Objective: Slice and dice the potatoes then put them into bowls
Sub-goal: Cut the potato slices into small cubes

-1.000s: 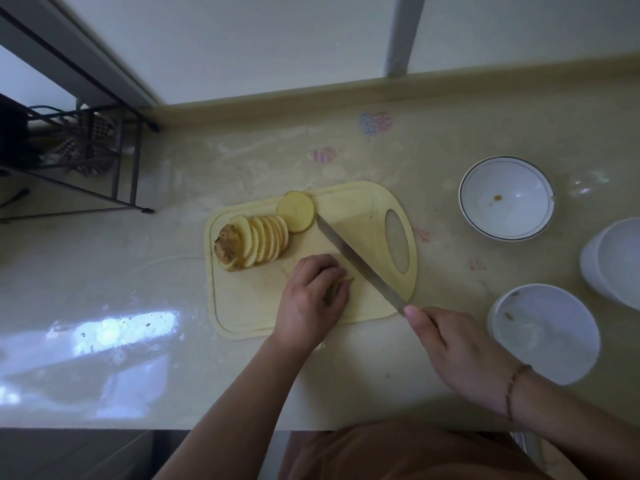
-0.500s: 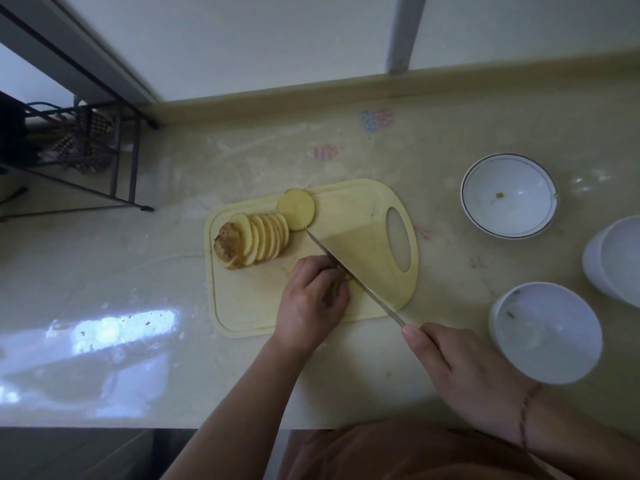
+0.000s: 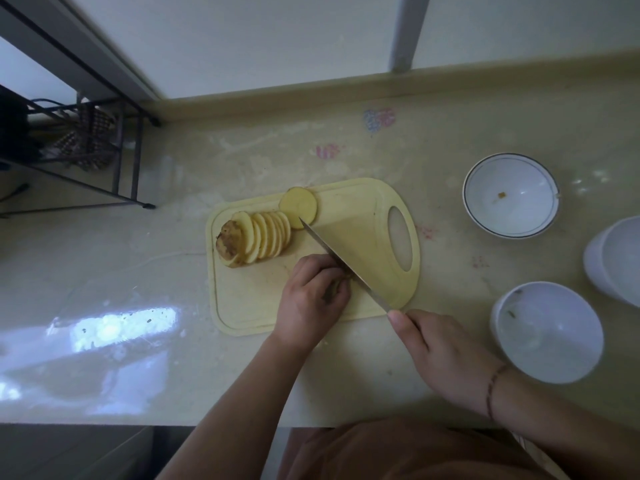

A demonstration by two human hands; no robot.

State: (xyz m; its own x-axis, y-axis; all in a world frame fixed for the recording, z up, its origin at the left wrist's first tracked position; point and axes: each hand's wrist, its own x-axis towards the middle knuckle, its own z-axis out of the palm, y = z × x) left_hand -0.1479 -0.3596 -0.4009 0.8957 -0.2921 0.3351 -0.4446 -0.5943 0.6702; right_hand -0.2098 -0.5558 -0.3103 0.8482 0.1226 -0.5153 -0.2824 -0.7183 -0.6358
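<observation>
Countertop (image 3: 346,368) of glossy pale beige stone fills the view, with faint pink and blue marks behind the cutting board (image 3: 249,306), a bright reflection to the board's left, and a raised ledge under a white wall beyond it. Far left of the board stands a black wire rack (image 3: 104,161). The board itself is pale yellow plastic with an oval handle hole at its right end. On its far left part lies a fanned row of potato slices (image 3: 266,237), pale yellow with a brown skin end cap, and one round slice (image 3: 298,206) lies flat just behind them. The left hand (image 3: 311,299) is curled down over a piece near the board's middle; that piece is hidden. The right hand (image 3: 446,355), just off the board's near right corner, is clamped around the handle of a knife (image 3: 343,265), whose blade runs diagonally across the board against the left knuckles. Right of the board sit three white bowls: a dark-rimmed bowl (image 3: 510,223), a near bowl (image 3: 547,355), and an edge bowl (image 3: 613,261)
</observation>
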